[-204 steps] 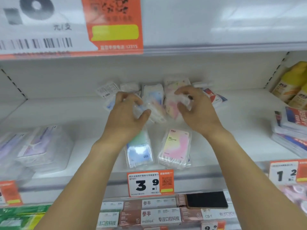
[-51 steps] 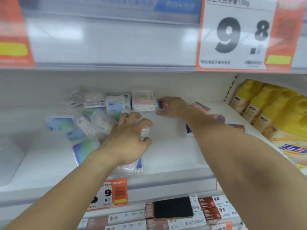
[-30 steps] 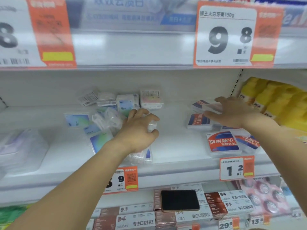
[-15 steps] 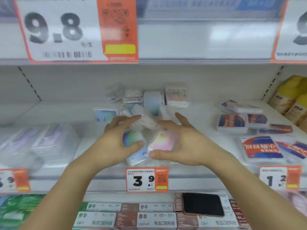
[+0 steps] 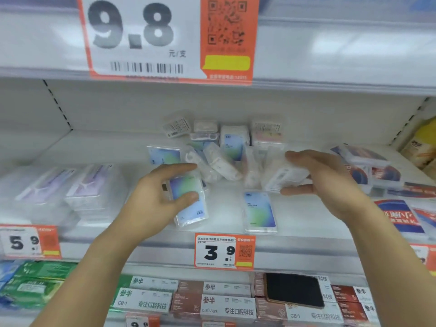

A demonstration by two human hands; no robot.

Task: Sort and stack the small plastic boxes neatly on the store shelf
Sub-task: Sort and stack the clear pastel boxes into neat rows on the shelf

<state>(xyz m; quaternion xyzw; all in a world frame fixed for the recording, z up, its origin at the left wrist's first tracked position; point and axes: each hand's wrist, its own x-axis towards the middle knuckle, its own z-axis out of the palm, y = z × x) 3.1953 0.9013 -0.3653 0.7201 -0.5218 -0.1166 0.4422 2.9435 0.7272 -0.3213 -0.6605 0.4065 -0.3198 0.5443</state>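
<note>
My left hand point(image 5: 153, 197) grips a small clear plastic box with a blue-green label point(image 5: 190, 204) near the front of the white shelf point(image 5: 306, 228). My right hand point(image 5: 325, 182) holds another clear box point(image 5: 286, 177) a little above the shelf, to the right. A third blue-green box point(image 5: 259, 211) lies flat between the hands. Behind them a loose heap of several clear boxes point(image 5: 219, 147) sits at the back of the shelf, some tilted, some lying on their sides.
Larger clear packs point(image 5: 70, 190) stand at the left, red-and-blue flat packs point(image 5: 377, 171) at the right, yellow bottles point(image 5: 422, 145) at the far right. A 3.9 price tag point(image 5: 224, 251) hangs on the shelf edge. A black phone point(image 5: 293, 289) lies on boxes below.
Both hands have moved apart: the left drew a blue-green box toward the front left, the right lifted a clear box to the right. One box now lies flat between them.
</note>
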